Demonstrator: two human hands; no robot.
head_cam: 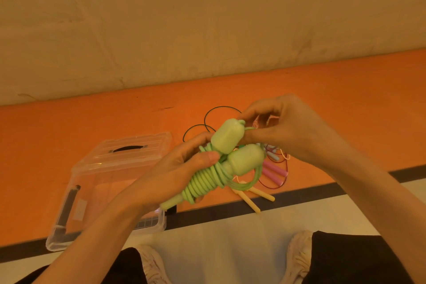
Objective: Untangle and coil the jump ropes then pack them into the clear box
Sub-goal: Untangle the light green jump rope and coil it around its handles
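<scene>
Pink handles, yellow handles, clear box

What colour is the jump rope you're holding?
Light green jump rope, cord and handles alike, seen in the head view.

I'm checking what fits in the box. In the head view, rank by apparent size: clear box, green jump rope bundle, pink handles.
1. clear box
2. green jump rope bundle, held nearer the camera, so it looks enlarged
3. pink handles, partly hidden
</scene>
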